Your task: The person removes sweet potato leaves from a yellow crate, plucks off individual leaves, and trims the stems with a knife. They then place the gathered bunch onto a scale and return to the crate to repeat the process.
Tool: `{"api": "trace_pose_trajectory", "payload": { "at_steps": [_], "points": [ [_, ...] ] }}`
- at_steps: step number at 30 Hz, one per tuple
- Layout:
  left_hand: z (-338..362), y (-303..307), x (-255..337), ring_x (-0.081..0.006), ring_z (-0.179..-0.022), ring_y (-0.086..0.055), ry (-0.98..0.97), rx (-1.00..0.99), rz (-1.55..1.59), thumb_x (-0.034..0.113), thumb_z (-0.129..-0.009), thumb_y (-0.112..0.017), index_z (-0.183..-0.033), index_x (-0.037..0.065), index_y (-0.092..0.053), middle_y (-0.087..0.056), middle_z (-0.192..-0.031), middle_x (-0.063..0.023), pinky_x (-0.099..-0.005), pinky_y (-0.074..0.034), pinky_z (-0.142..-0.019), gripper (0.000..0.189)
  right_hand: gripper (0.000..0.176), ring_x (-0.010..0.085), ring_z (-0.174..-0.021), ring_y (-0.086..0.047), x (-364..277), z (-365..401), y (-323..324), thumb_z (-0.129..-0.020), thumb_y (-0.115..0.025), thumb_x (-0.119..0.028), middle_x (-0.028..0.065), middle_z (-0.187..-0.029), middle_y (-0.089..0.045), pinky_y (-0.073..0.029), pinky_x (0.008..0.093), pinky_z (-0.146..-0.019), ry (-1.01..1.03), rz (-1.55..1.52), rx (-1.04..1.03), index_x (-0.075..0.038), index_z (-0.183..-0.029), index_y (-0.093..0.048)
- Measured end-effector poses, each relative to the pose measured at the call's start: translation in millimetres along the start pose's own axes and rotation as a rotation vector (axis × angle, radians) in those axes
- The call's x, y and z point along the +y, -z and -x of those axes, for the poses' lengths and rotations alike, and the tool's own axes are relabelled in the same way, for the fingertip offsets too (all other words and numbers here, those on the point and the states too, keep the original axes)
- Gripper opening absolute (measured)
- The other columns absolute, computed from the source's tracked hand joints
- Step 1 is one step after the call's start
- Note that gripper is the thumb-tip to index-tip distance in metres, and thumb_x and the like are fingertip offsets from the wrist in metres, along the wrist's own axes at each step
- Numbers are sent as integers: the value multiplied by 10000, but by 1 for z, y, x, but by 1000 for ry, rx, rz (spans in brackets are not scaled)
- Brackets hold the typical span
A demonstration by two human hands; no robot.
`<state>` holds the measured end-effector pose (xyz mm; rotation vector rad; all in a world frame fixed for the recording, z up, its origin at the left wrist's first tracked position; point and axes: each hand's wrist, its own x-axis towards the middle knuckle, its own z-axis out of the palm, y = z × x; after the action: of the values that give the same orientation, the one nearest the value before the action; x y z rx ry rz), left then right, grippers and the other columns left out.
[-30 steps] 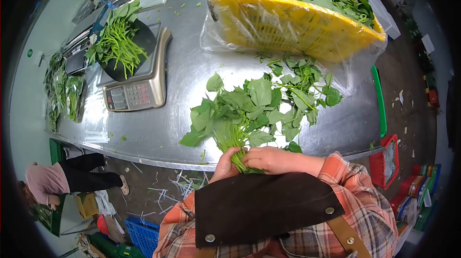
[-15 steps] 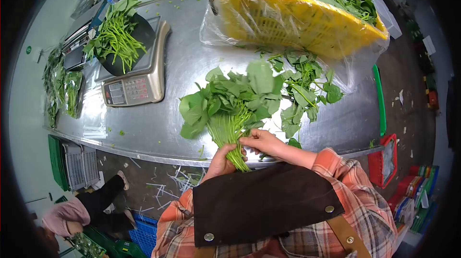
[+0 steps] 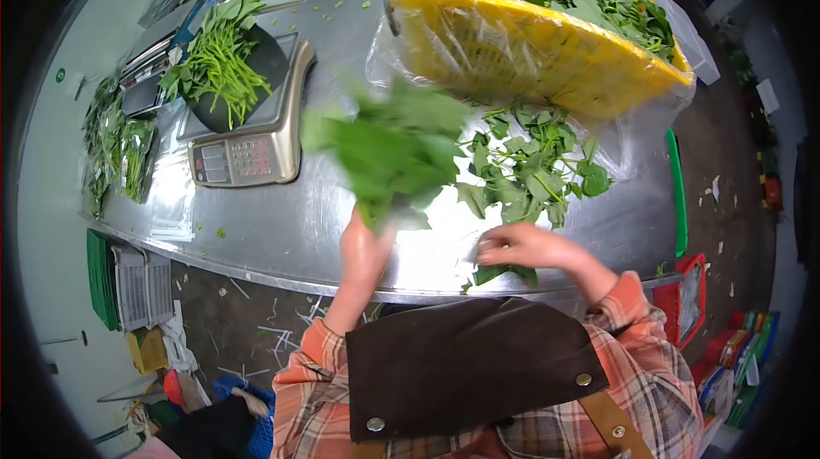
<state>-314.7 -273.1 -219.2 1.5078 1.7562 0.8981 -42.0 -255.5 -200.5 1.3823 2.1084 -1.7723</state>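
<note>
Tbl edge (image 3: 256,275) nr R hand (image 3: 528,245); gap, then L hand (image 3: 365,256) gripping greens (image 3: 389,152).

"What's the tabletop (image 3: 295,233) made of?"

"Shiny metal, all lit up in the middle."

"And what's on it?"

"A weighing scale (image 3: 248,160) at left, a yellow basket (image 3: 530,53) at far right, and loose leafy stems (image 3: 536,179) on the near side of the basket."

"Anything smaller?"

"Clear plastic sheets (image 3: 173,224) at near left, bagged greens (image 3: 135,164) left of the scale, and green scraps (image 3: 220,233) scattered about."
</note>
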Motion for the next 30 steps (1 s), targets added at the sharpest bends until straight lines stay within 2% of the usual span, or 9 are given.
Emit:
{"api": "trace_pose_trajectory", "payload": {
  "at_steps": [2, 5, 8, 11, 12, 16, 19, 25, 30],
  "points": [
    [-5, -17, 1, -390, -739, -602, -105, -36, -466, 144, -731, -615, -1214, -38, -410, -612, -827, -227, -433, -485, -609, 555, 546, 211, -1151, -487, -8, -24, -44, -922, -501, -305, 131, -1247, -500, -370, 311, -988, 43, -959, -95, 40, -1312, -334],
    [21, -56, 0, -390, -781, -600, -62, -320, -569, 121, -732, -621, -1271, -39, -322, -597, -867, -252, -426, -492, -650, 638, 492, 206, -1115, -485, -10, -81, -82, -902, -536, -311, 136, -1261, -466, -402, 338, -938, -135, -1500, -15, -19, -1271, -391],
    [41, -43, 22, -303, -802, -630, -70, -318, -228, 110, -765, -636, -1271, -57, -278, -602, -869, -231, -361, -506, -680, 641, 480, 206, -1051, -506, 6, -91, -88, -845, -607, -238, 97, -1200, -498, -380, 359, -921, -51, -1562, 134, -32, -1241, -432],
    [55, -58, -7, -186, -843, -620, 338, -128, 690, 138, -808, -647, -1261, -45, -286, -604, -919, -188, -283, -493, -708, 608, 437, 205, -1026, -522, 23, -81, -81, -831, -606, -173, 100, -1123, -551, -384, 343, -915, 32, -1508, 92, 8, -1202, -460],
    [53, -51, -5, -113, -859, -581, 416, -146, 619, 229, -864, -604, -1213, -31, -360, -587, -983, -127, -241, -474, -703, 500, 430, 205, -1023, -524, 27, -79, -80, -829, -602, -158, 102, -1103, -563, -382, 336, -919, 33, -1423, 99, 22, -1194, -463],
    [37, -33, -4, -117, -837, -559, 709, -632, 1006, 307, -901, -537, -1115, -33, -504, -578, -997, -82, -256, -461, -724, 403, 422, 207, -1052, -511, 7, -59, -65, -838, -565, -111, 115, -1141, -543, -374, 336, -933, 128, -1098, -68, 20, -1222, -445],
    [42, -29, -4, -120, -874, -547, 406, -570, 728, 286, -902, -537, -1161, -30, -488, -574, -1035, -81, -259, -451, -748, 412, 421, 215, -1079, -499, -6, -49, -56, -859, -554, -123, 117, -1197, -509, -378, 357, -947, 141, -1139, -146, 1, -1243, -432],
    [81, -34, -20, -121, -889, -559, 584, -610, 819, 175, -899, -534, -1191, -13, -481, -579, -1065, -74, -264, -456, -765, 352, 405, 217, -1081, -506, 9, -36, -78, -892, -539, -181, 105, -1179, -523, -397, 371, -938, -200, -1307, -46, -4, -1241, -433],
    [69, -33, -20, -156, -816, -600, 676, -621, 1039, 119, -861, -564, -1161, -19, -497, -622, -949, -86, -287, -481, -747, 336, 604, 243, -1142, -473, 31, -49, -94, -920, -371, -491, 156, -1238, -501, -331, 392, -980, -162, -1097, 93, 5, -1260, -436]
  ]
}}
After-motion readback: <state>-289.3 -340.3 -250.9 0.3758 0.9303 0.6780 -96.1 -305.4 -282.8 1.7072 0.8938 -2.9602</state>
